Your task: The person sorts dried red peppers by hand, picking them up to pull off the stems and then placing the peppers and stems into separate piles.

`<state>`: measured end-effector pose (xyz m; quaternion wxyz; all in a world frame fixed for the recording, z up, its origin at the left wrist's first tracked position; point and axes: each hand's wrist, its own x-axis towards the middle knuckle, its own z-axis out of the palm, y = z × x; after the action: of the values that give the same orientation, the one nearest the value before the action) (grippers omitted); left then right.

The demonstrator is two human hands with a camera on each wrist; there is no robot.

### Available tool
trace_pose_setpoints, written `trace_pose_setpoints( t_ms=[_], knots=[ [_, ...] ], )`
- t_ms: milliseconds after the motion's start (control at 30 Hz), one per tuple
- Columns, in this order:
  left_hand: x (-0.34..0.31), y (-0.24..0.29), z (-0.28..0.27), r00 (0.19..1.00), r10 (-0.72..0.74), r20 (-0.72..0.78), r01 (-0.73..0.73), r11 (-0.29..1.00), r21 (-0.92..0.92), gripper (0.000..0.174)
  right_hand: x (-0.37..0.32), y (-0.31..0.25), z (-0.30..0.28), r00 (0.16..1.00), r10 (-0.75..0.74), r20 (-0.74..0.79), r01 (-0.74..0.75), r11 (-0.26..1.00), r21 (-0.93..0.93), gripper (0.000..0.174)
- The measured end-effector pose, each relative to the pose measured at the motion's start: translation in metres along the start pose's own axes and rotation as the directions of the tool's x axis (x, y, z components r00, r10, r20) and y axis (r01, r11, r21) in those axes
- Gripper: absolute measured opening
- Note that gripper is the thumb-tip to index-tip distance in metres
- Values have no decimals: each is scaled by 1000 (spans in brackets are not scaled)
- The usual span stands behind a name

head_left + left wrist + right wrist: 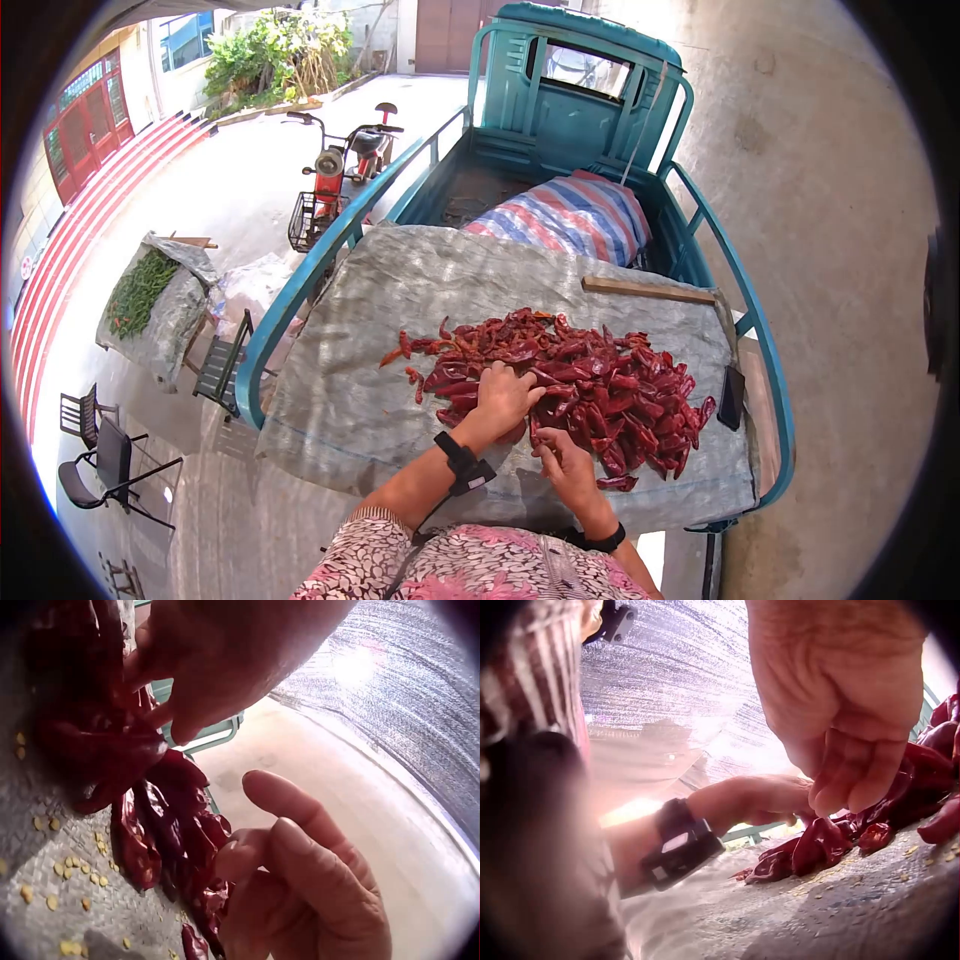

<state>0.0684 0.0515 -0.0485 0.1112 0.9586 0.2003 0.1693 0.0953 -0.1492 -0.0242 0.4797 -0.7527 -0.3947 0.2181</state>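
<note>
A heap of wrinkled dried red chili peppers (620,400) lies on a grey woven sheet (350,320). My left hand (505,400) reaches into the heap's near left side. Its fingers bend down around a dark red chili pepper (97,746) in the left wrist view, partly in shadow. My right hand (568,470) hovers at the near edge of the heap, just right of the left one. In the left wrist view the right hand (307,877) has loosely bent fingers with nothing between them. The right wrist view shows its fingertips close over a chili pepper (817,844).
Pale seeds (71,862) are scattered over the sheet. A wooden strip (648,290) lies behind the heap, and a dark phone (732,398) at its right. Teal truck-bed rails (310,290) flank the sheet. Beyond lies a striped bundle (570,215). Chairs (115,455) stand at left.
</note>
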Motion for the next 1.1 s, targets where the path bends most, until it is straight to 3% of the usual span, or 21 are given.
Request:
trace_pose_setpoints(
  t_ms=[100, 133, 167, 233, 333, 400, 433, 500, 633, 733, 833, 933, 967, 1000, 1067, 1100],
  knots=[
    [1, 1, 9, 989, -129, -73, 122, 989, -85, 24, -6, 6, 3, 998, -49, -45, 48, 999, -21, 26],
    [0, -1, 12, 982, -131, -134, 114, 985, -132, 19, -7, 6, 3, 995, -69, -71, 67, 997, -28, 26],
    [-3, -3, 16, 959, -158, -234, 93, 959, -267, 17, -8, 3, -1, 999, 9, -48, -9, 1000, -5, 25],
    [-8, 3, -10, 936, -116, -331, -24, 920, -391, 18, -5, -3, -5, 996, -25, -89, 28, 999, 35, 25],
    [-23, 16, -41, 951, -86, -298, -103, 818, -566, 26, 0, -14, -11, 983, 31, -180, -15, 996, 89, 26],
    [-33, 25, -48, 967, -93, -238, -84, 761, -643, 28, 5, -31, -16, 971, 83, -226, -53, 990, 134, 28],
    [-37, 29, -51, 973, -97, -210, -73, 732, -678, 29, 8, -35, -17, 965, 38, -260, -8, 993, 116, 28],
    [-44, 36, -57, 977, -28, -212, -107, 795, -597, 27, 14, -38, -19, 946, -56, -320, 82, 994, 69, 30],
    [-55, 46, -61, 951, 136, -279, -253, 859, -445, 27, 21, -33, -16, 955, -70, -287, 105, 989, 107, 24],
    [-61, 46, -57, 962, 80, -263, -178, 910, -374, 28, 12, -29, -22, 985, 108, -131, -84, 981, 176, 17],
    [-71, 34, -49, 949, 15, -314, -104, 958, -267, 30, -7, -15, -37, 976, -27, -217, 21, 999, -30, 16],
    [-86, 12, -31, 959, -123, -257, 68, 975, -213, 33, -29, 11, -71, 912, -10, -411, -15, 998, -58, 17],
    [-92, 8, -25, 958, -177, -227, 132, 971, -200, 34, -35, 23, -85, 866, 46, -498, -48, 999, 8, 17],
    [-95, 8, -15, 949, -170, -266, 126, 976, -176, 38, -39, 40, -99, 779, -37, -626, -3, 998, -63, 17],
    [-101, 7, 9, 926, -155, -344, 118, 985, -127, 45, -47, 62, -140, 649, -24, -761, -199, 959, -200, 22],
    [-107, 3, 19, 936, -151, -318, 134, 988, -73, 55, -49, 82, -164, 599, -179, -781, -295, 857, -423, 28]
  ],
)
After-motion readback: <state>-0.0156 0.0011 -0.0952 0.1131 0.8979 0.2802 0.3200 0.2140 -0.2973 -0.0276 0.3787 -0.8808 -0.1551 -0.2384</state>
